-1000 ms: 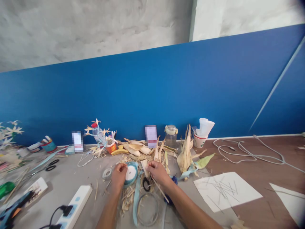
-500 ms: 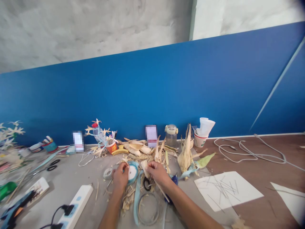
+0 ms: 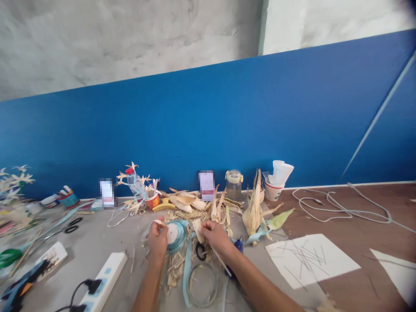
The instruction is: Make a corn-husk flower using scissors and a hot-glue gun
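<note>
My left hand [image 3: 157, 242] is closed on a small pale strip of corn husk [image 3: 160, 222], which sticks up from the fingertips. Right beside those fingers is a spool of light blue ribbon [image 3: 182, 236]; whether the hand touches it, I cannot tell. My right hand [image 3: 212, 234] pinches a wider piece of dried corn husk [image 3: 196, 226]. A thin pale stick [image 3: 221, 262] slants down below the right wrist. Under and between the hands lie black scissor handles [image 3: 200, 251], a loose blue ribbon [image 3: 187, 273], a wire coil [image 3: 203, 284] and husk scraps [image 3: 175, 273].
Dried husks [image 3: 186, 201] and a lidded jar [image 3: 233, 184] stand along the blue partition [image 3: 201, 121]. A power strip [image 3: 105, 277] and scissors [image 3: 71, 226] lie left. Paper with thin sticks [image 3: 312, 260] and white cables [image 3: 341, 211] are right.
My left hand has moved a little left with its husk strip. The ribbon spool has shifted left and now looks tilted. My right hand stays nearly where it was.
</note>
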Tool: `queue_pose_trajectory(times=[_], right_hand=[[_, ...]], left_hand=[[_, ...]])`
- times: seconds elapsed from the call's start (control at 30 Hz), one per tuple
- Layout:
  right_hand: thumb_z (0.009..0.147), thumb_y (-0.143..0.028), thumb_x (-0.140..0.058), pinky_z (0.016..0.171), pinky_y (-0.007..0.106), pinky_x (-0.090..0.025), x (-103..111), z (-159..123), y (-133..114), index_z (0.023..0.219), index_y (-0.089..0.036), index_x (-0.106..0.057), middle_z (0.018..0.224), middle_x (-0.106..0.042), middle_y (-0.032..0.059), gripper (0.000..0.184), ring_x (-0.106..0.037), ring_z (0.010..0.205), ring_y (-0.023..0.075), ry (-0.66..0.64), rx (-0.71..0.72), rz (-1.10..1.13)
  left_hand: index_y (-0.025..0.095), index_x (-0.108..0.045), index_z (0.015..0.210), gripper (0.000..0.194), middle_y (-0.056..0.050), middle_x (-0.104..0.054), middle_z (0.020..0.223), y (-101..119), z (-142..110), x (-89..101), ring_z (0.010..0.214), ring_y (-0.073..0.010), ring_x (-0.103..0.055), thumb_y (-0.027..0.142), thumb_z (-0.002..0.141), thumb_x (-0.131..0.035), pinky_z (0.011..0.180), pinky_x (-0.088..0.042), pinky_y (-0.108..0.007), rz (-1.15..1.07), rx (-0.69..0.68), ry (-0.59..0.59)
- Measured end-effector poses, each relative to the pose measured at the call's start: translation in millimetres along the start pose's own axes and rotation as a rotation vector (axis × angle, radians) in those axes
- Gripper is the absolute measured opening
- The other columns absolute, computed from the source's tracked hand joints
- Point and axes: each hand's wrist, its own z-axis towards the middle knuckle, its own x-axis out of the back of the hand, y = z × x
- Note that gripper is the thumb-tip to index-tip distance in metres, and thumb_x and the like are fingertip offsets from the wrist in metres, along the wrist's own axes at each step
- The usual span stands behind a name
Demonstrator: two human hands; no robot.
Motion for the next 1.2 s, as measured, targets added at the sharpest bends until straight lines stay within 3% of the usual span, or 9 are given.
queue_pose_trajectory(times=[0.17,0.37,0.53,0.7,0.9,1.07,1.13,1.2], right_hand=[[0.066,-0.023,-0.050,0.044,0.020,-0.026,-1,1,2,0.057,-0.019,-0.046,0.043,-0.037,-0.0089,0.011,-0.032,0.040,0.0068,-0.003,-0.001,0.001],[0.067,-0.023,-0.050,0.044,0.020,-0.026,-1,2,3,0.058,-0.019,-0.047,0.044,-0.038,-0.0087,0.010,-0.032,0.041,0.0068,0.000,-0.002,0.003],[0.067,-0.022,-0.050,0.044,0.019,-0.027,-1,2,3,0.058,-0.019,-0.047,0.044,-0.039,-0.0086,0.011,-0.033,0.041,0.0068,-0.006,0.004,0.006],[0.068,-0.023,-0.051,0.045,0.019,-0.028,-1,1,4,0.059,-0.019,-0.048,0.046,-0.040,-0.0082,0.010,-0.035,0.042,0.0070,0.005,0.005,0.008],[0.067,-0.021,-0.049,0.043,0.020,-0.026,-2,2,2,0.057,-0.020,-0.045,0.043,-0.037,-0.0090,0.011,-0.031,0.039,0.0069,-0.003,-0.012,0.008],[0.067,-0.023,-0.050,0.044,0.020,-0.026,0,-1,-1,0.057,-0.019,-0.047,0.043,-0.038,-0.0086,0.011,-0.033,0.041,0.0070,-0.005,0.006,0.012],[0.067,-0.022,-0.050,0.043,0.020,-0.026,0,-1,-1,0.057,-0.019,-0.047,0.043,-0.039,-0.0085,0.011,-0.033,0.041,0.0071,-0.008,0.009,0.013],[0.067,-0.023,-0.049,0.043,0.020,-0.026,0,-1,-1,0.057,-0.019,-0.047,0.043,-0.038,-0.0085,0.011,-0.033,0.040,0.0072,-0.010,0.012,0.012]], left_hand=[[0.016,-0.056,0.099,0.042,-0.003,-0.062,0.074,-2,-1,-3.0,0.062,-0.0171,-0.060,0.034,0.062,-0.052,0.056,-0.047,-0.028,-0.109,0.007,-0.091],[0.017,-0.057,0.090,0.032,-0.007,-0.067,0.089,-9,3,-10.0,0.084,-0.0214,-0.064,0.020,0.058,-0.052,0.074,-0.049,-0.033,-0.182,0.018,-0.172],[0.016,-0.055,0.088,0.032,-0.008,-0.067,0.090,-10,4,-11.3,0.089,-0.0221,-0.063,0.011,0.057,-0.048,0.077,-0.049,-0.033,-0.184,0.017,-0.190],[0.020,-0.050,0.106,0.042,-0.008,-0.061,0.101,-3,0,-5.2,0.096,-0.0219,-0.059,0.020,0.064,-0.053,0.074,-0.049,-0.031,-0.148,0.020,-0.075],[0.017,-0.049,0.112,0.042,-0.009,-0.055,0.107,14,-7,4.9,0.095,-0.0214,-0.055,0.038,0.075,-0.048,0.082,-0.046,-0.034,-0.084,-0.099,0.250],[0.016,-0.053,0.105,0.034,-0.012,-0.048,0.112,35,-24,10.0,0.110,-0.0237,-0.045,0.037,0.085,-0.035,0.093,-0.039,-0.036,0.016,-0.389,0.470],[0.016,-0.056,0.094,0.033,-0.013,-0.049,0.110,41,-32,10.6,0.109,-0.0246,-0.046,0.036,0.086,-0.030,0.093,-0.038,-0.038,0.040,-0.476,0.460],[0.017,-0.055,0.087,0.032,-0.012,-0.053,0.103,44,-38,9.7,0.100,-0.0236,-0.051,0.036,0.086,-0.029,0.089,-0.041,-0.037,0.042,-0.504,0.376]])
